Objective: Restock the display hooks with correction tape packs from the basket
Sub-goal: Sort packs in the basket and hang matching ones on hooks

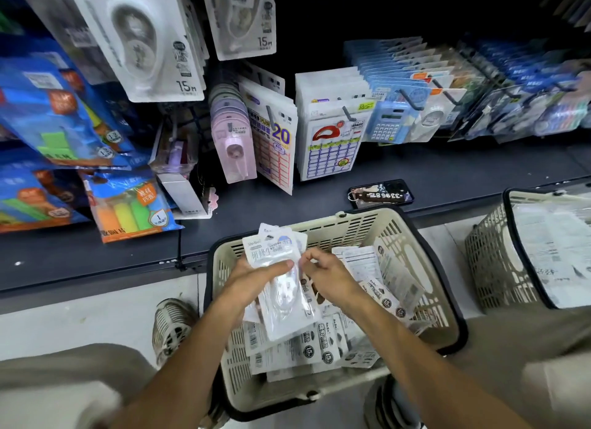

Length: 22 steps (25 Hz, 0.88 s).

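- We see a small stack of packs (281, 288), white cards in clear sleeves with printed text at the top and a pale correction tape body showing through the plastic.
- More packs lie loose in the basket (444, 307), a beige slotted one with a dark rim; several show a round "15m" mark.
- The basket sits on a pale floor just in front of a dark shelf (447, 172), with our knees on either side of it.
- A second basket (492, 256) stands to the right, holding printed sheets.
- A phone (380, 194) lies flat on the shelf, just beyond the first basket.
- Along the back of the shelf, hooks (348, 114) carry label sheets, calculators and other carded goods; larger "15m" tape packs hang at upper left, highlighters at far left.
- Our left hand (256, 278) grips the stack from the left, thumb curled across its front and the other fingers hidden behind it.
- Our right hand (329, 278) meets the stack's right edge, fingers curled and pinching it near the top.
- The stack is held tilted above the basket's left half, clear of the loose packs below.
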{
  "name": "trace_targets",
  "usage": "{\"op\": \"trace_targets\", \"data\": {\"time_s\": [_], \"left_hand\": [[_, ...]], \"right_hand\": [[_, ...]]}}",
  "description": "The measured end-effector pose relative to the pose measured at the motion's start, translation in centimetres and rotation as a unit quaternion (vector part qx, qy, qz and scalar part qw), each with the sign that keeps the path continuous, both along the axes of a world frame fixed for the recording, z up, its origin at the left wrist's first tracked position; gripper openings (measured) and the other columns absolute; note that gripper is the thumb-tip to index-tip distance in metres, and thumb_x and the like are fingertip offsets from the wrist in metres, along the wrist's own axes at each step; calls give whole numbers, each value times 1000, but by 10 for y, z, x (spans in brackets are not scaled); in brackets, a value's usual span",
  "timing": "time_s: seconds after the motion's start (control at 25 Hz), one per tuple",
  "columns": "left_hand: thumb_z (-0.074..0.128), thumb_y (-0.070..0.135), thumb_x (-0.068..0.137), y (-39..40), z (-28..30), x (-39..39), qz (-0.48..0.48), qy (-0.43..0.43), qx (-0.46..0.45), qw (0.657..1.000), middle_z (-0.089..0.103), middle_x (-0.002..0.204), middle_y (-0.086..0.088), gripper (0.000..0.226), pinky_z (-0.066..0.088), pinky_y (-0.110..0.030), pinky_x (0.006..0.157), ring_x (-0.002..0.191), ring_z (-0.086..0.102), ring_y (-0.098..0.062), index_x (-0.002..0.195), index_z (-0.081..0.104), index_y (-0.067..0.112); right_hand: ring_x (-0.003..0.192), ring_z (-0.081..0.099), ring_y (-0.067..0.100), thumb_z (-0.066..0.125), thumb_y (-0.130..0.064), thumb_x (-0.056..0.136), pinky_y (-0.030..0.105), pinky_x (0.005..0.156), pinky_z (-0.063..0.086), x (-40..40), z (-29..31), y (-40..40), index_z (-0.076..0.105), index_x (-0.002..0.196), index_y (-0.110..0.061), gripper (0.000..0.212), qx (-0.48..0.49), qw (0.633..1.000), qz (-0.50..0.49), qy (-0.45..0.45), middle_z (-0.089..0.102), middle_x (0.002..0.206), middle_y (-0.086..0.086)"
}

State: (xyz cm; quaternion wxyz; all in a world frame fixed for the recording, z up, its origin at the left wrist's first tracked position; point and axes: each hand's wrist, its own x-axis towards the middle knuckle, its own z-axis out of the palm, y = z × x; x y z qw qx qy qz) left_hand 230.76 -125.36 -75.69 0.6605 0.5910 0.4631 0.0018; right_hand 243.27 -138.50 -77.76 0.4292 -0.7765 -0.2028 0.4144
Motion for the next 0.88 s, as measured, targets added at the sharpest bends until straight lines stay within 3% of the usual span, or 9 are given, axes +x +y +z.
{"op": "trace_targets", "data": {"time_s": [0.08,0.16,0.24,0.4,0.52,0.6,0.68,0.76,0.88], "left_hand": [[91,29,74,5,-2,-1,30,16,50,998,80,101,10,36,58,-40,93,97,75,-15,107,76,30],[92,21,73,8,-4,-3,41,27,96,994,79,108,5,47,57,-41,97,99,74,-16,115,72,23],[93,21,71,6,-8,-5,18,42,136,990,78,111,6,57,58,-39,94,100,74,-15,121,66,23],[92,26,70,4,-16,-7,20,70,163,984,73,106,12,65,53,-29,85,99,70,-15,124,56,27],[91,30,71,5,-14,-10,26,87,181,979,67,95,19,63,44,-21,66,89,65,-12,117,49,36],[91,31,71,6,-14,-12,28,88,188,978,65,94,20,61,42,-22,66,89,65,-13,112,47,41],[91,31,70,7,-12,-12,32,89,193,977,65,92,22,59,44,-25,73,91,66,-14,108,48,42],[93,28,68,9,-14,-11,37,78,180,980,70,93,21,53,50,-27,77,92,68,-13,103,54,38],[95,27,67,9,-13,-11,7,16,71,997,81,99,11,33,56,-32,85,91,76,-11,92,75,33]], "right_hand": [[78,66,14,54,-6,95,31,62,51,-2,-11,-15,56,113,-33,32,-88,987,77,-113,70,103,0],[117,59,25,56,11,81,38,89,52,-10,-34,-31,37,143,-32,78,-228,889,293,-267,53,141,5],[136,42,30,58,17,74,47,109,41,-25,-53,-40,27,151,-36,99,-231,832,396,-311,30,159,4],[130,44,26,58,-7,92,39,109,40,-21,-66,-39,49,144,-40,62,-148,894,309,-287,41,151,-3],[122,45,18,60,-28,99,38,107,38,-4,-57,-35,67,125,-40,30,-96,893,309,-312,49,138,-10],[124,44,14,63,-35,97,37,108,33,3,-45,-28,74,115,-37,21,-72,902,316,-284,54,135,-13],[120,49,11,65,-36,95,40,107,38,20,-24,-21,76,109,-30,18,-37,936,285,-204,64,128,-12],[103,65,13,67,-32,93,35,90,51,48,10,-18,77,102,-25,16,32,974,216,-64,74,109,-5],[86,73,14,73,-27,85,21,72,56,79,53,-16,80,98,-19,16,120,980,120,107,79,96,4]]}}
